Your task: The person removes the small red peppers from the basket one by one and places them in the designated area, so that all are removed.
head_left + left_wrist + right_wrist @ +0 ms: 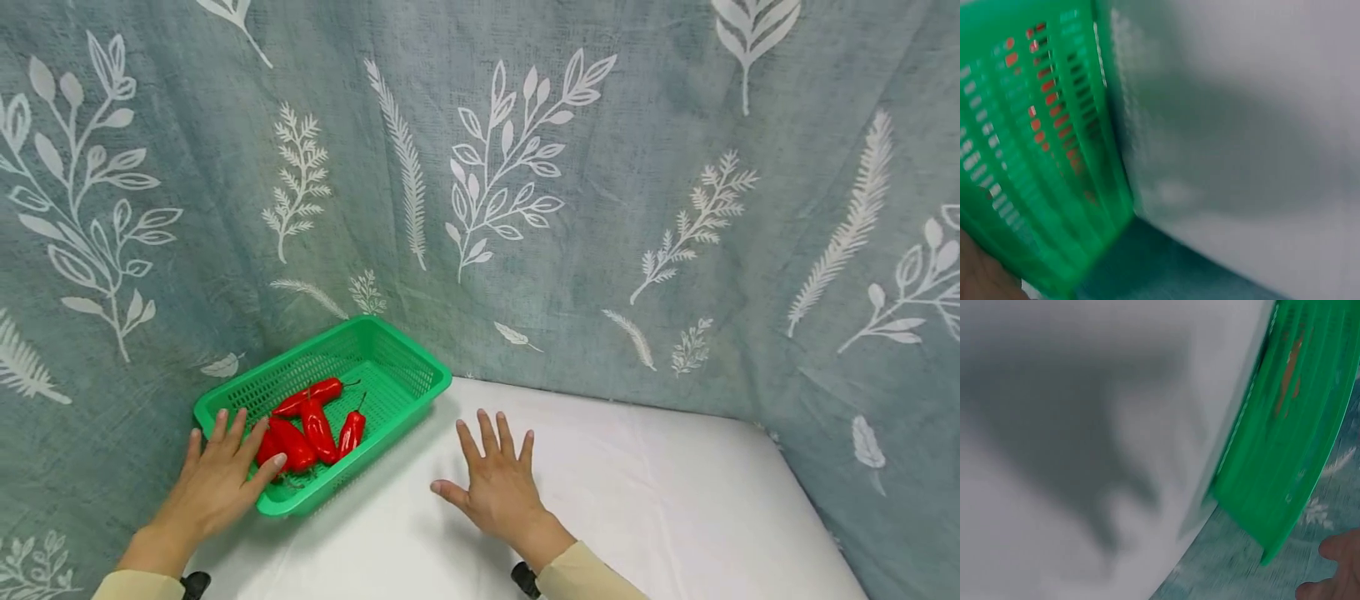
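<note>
A green plastic basket (390, 446) with slotted walls stands at the left of the white table, several red peppers (318, 429) lying in its near half. Fingers spread, my left hand (213, 483) is over the basket's near left corner and overlaps some of the peppers in the head view. My right hand (501, 487) is held above the table to the right of the basket, palm down with fingers spread and nothing in it. In the left wrist view, red shows through the slots of the basket wall (1041, 187). The right wrist view catches fingertips (1338, 547) near the basket's end (1254, 506).
A blue-green cloth (420, 150) with white leaf patterns hangs behind and beside the table. The white tabletop (675, 500) stretches to the right, with its edge against the cloth. The basket's back side stands close to the cloth.
</note>
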The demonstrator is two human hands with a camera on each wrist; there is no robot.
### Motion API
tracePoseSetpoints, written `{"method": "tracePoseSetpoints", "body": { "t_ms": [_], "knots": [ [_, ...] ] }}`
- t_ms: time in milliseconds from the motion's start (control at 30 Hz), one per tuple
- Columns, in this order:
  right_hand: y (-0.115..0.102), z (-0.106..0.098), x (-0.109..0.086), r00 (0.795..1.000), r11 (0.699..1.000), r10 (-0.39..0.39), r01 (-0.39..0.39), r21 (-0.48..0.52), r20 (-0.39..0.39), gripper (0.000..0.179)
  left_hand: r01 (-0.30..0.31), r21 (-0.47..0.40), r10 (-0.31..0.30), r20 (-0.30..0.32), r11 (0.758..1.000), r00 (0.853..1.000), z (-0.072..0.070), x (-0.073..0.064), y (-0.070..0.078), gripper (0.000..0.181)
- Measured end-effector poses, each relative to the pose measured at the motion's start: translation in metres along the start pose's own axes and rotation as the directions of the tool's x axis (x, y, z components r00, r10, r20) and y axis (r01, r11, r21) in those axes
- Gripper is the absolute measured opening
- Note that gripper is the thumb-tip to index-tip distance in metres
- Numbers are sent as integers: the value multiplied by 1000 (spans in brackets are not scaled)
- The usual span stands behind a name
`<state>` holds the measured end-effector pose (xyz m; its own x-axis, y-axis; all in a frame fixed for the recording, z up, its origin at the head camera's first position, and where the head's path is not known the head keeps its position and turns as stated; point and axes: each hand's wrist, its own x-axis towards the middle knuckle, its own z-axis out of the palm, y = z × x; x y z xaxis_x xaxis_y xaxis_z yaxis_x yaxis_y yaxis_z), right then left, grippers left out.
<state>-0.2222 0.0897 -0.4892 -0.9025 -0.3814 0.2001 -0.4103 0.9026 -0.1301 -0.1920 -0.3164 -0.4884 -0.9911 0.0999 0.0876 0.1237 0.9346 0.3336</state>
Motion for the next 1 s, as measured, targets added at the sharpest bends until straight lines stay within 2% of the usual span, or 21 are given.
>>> {"method": "tracePoseSetpoints", "body": {
  "t_ms": [100, 200, 300, 367, 433, 467, 533, 600, 667, 733, 800, 833, 900, 1000],
  "knots": [
    [-18, 6, 6, 1000, 999, -25, 25, 30, 8, 94, -53, 26, 55, -72, 998, 996, 10, -9, 24, 76],
    [-27, 6, 11, 999, 998, -32, 32, 60, -7, 91, -106, 22, 108, -131, 994, 985, 23, -20, 60, 71],
    [-32, 4, 18, 999, 995, -31, 33, 90, -24, 89, -147, -80, 140, -95, 986, 986, 33, -31, 97, 72],
    [-33, 2, 21, 999, 995, -18, 21, 96, -33, 88, -164, -180, 160, -36, 970, 986, 36, -33, 119, 72],
    [-39, 1, 24, 999, 994, -13, 17, 104, -38, 88, -175, -227, 177, -11, 958, 984, 33, -32, 127, 72],
    [-43, 2, 26, 999, 994, -19, 23, 111, -37, 87, -179, -218, 182, -8, 959, 983, 29, -28, 124, 71],
    [-54, 5, 26, 999, 992, -47, 49, 113, -21, 87, -178, -158, 176, -22, 971, 984, 17, -16, 107, 71],
    [-63, 10, 25, 997, 990, -82, 81, 111, 7, 85, -161, -44, 158, -52, 986, 986, 4, 2, 77, 72],
    [-70, 15, 24, 994, 988, -101, 95, 118, 42, 84, -114, 19, 115, -36, 993, 993, -9, 22, 42, 75],
    [-74, 19, 23, 993, 988, -102, 93, 122, 66, 82, -82, 21, 82, 7, 996, 997, -17, 39, 11, 77],
    [-74, 22, 21, 992, 988, -89, 77, 132, 85, 81, -77, -29, 78, 59, 997, 995, -17, 50, -10, 80],
    [-72, 22, 21, 992, 989, -81, 68, 134, 93, 82, -80, -67, 85, 86, 995, 993, -15, 53, -15, 82],
    [-67, 20, 18, 991, 988, -74, 58, 144, 108, 82, -110, -110, 122, 108, 988, 987, -9, 54, -16, 84],
    [-51, 16, 9, 990, 986, -65, 45, 159, 125, 83, -157, -113, 168, 92, 981, 981, 4, 45, 1, 85]
  ]
}}
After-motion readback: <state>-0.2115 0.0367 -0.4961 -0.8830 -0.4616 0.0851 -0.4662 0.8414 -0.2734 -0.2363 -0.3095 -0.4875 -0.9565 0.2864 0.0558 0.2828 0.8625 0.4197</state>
